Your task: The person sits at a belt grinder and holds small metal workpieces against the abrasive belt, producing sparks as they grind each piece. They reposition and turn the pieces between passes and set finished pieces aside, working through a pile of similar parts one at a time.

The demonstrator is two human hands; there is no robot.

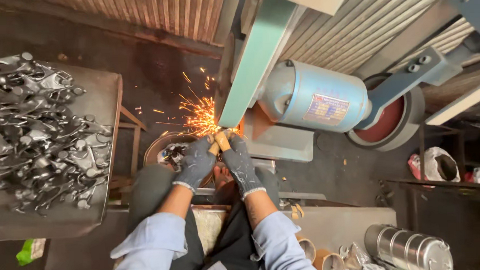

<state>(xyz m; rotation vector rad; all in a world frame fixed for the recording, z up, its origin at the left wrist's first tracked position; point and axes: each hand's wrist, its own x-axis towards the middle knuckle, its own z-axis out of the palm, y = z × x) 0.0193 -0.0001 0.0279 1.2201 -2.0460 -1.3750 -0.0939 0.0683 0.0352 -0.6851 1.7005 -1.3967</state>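
Note:
Both my hands wear dark grey knit gloves. My left hand (196, 163) and my right hand (239, 162) together grip a small metal part (220, 139) with a light-coloured end. They press it against the green sanding belt (254, 62) of a belt grinder. Orange sparks (199, 116) spray left from the contact point. A blue motor (313, 95) sits just right of the belt.
A metal table (107, 97) at left carries a heap of shiny metal parts (35, 131). A round bowl (163, 148) with more parts sits below the sparks. A steel stacked container (409, 249) stands at lower right; a dark red wheel (391, 119) is behind the motor.

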